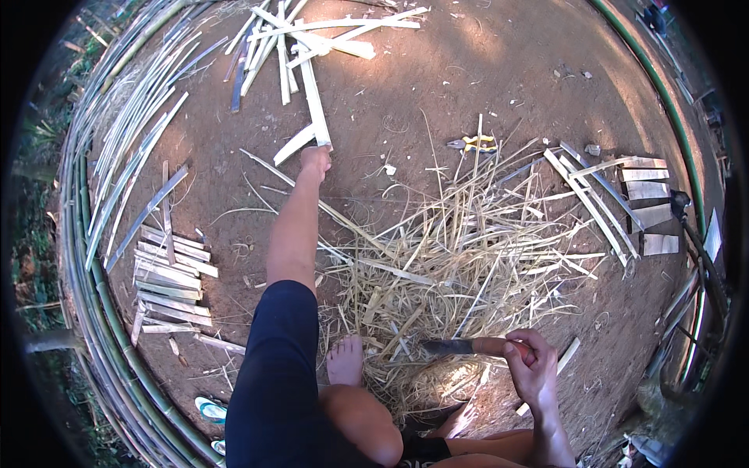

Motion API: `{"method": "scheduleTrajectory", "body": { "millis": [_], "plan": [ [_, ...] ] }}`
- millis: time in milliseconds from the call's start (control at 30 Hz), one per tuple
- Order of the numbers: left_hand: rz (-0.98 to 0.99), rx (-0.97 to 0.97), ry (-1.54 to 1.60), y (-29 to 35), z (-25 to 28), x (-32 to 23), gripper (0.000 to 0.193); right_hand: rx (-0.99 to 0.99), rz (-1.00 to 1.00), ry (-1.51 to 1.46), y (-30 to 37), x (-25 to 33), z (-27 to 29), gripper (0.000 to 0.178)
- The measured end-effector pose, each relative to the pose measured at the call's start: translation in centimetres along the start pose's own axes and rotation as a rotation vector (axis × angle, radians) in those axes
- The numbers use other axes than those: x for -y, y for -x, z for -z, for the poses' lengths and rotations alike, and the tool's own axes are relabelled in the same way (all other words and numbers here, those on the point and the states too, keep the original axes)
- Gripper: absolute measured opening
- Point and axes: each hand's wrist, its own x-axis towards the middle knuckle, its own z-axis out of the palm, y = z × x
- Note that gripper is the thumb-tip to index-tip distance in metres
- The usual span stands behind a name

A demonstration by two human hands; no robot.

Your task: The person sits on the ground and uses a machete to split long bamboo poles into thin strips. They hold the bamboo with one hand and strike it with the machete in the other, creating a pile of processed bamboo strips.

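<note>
My left hand [316, 162] reaches far forward, closed at the near end of a pale bamboo strip [314, 103]. The strip's far end lies against a loose pile of bamboo strips [312, 37]. A shorter piece [295, 145] slants off beside the same hand. Low at the right, my right hand [534, 366] grips a knife by its brown wooden handle [493, 346]. Its dark blade [448, 346] points left, above a heap of thin bamboo shavings [468, 273].
Pliers with yellow handles [476, 143] lie beyond the shavings. Short bamboo pieces [173, 274] are stacked at left, and flat blocks [647, 190] stand in a row at right. Long bamboo poles [109, 312] edge the dirt ground. My bare foot [345, 359] rests by the shavings; sandals [211, 409] are lower left.
</note>
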Motion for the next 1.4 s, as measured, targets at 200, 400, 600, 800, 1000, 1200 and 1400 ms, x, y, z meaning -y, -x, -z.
{"method": "scheduleTrajectory", "body": {
  "millis": [200, 400, 600, 800, 1000, 1200, 1400],
  "plan": [
    [-0.120, -0.066, 0.258, 5.4, 1.7, -2.7, 0.015, 0.143, -0.037, 0.082, -0.1, 1.6, 1.3, 0.020],
    [-0.422, -0.212, 0.073, 13.8, 12.4, -3.5, 0.014, 0.223, 0.223, 0.109, 1.5, 2.8, 1.1, 0.022],
    [-0.783, -0.487, -0.442, 24.8, 21.5, -1.0, 0.014, 0.281, 0.323, 0.127, 2.5, 2.7, 0.9, 0.023],
    [-1.173, -0.642, -0.480, 35.9, 24.7, -0.7, 0.014, 0.252, 0.202, 0.107, 5.5, 0.8, 0.6, 0.027],
    [-1.562, -0.510, -0.379, 42.7, 23.5, -3.8, 0.019, 0.304, 0.304, 0.043, 10.9, -0.1, 0.2, 0.032],
    [-1.619, -0.404, -0.181, 48.6, 21.5, -4.0, 0.020, 0.524, 0.418, 0.387, 16.9, 0.4, 1.8, 0.054],
    [-1.587, -0.393, -0.128, 57.4, 21.0, -7.5, 0.016, 0.585, 0.544, 0.586, 19.1, -1.0, 1.8, 0.051]
  ]
}}
